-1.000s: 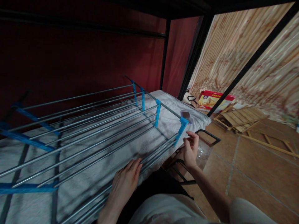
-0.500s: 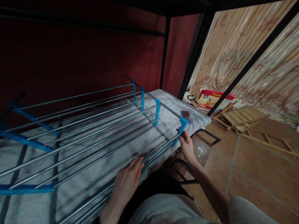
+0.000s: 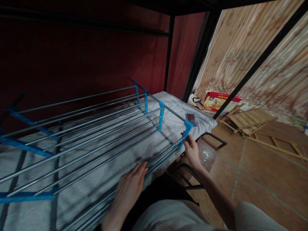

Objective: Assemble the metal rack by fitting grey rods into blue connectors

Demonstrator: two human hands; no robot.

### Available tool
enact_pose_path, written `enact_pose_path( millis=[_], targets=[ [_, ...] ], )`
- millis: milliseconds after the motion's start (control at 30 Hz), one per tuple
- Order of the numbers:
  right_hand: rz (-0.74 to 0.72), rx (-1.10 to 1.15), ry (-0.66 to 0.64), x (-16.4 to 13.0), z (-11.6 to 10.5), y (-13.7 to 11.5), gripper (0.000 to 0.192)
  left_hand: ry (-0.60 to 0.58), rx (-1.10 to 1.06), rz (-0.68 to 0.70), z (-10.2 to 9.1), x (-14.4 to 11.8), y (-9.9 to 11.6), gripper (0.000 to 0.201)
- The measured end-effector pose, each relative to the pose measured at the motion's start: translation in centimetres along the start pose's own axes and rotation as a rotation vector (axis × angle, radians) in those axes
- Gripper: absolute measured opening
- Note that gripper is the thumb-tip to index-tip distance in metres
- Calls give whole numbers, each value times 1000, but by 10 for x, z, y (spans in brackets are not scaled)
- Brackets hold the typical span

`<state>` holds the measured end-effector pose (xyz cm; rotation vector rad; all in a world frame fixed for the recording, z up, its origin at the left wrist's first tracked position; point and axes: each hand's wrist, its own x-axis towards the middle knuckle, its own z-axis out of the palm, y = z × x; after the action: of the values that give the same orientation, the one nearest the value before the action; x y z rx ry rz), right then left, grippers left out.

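The left hand (image 3: 132,180) lay over the near tubes (image 3: 161,161), finger closure unclear; the right hand's (image 3: 191,148) fingers gripped the blue end bracket (image 3: 188,125); the tubular metal rack (image 3: 96,138), resting on a soft blanket (image 3: 204,120), could have slid if pulled unevenly

Grips a blue bracket (image 3: 188,125) of the metal rack (image 3: 161,115) with the right hand (image 3: 192,147) at four o'clock. Lays the left hand (image 3: 131,183) over the rack's near bars (image 3: 164,158) toward seven o'clock. Has a grey blanket (image 3: 203,120) beneath and a red-and-yellow box (image 3: 216,101) at three o'clock.
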<state>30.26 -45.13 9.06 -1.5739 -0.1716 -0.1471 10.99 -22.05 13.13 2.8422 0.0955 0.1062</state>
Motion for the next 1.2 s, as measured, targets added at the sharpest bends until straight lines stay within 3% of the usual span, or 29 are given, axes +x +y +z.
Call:
enact_pose_path(
  millis=[367, 1200],
  targets=[
    [-12, -67, -13, -1, -2, 8, 45, -79, 28, -35, -14, 1, 10, 40],
    [-121, -162, 0, -4, 1, 6, 46, -187, -142, -134, -7, 9, 4, 37]
  ],
)
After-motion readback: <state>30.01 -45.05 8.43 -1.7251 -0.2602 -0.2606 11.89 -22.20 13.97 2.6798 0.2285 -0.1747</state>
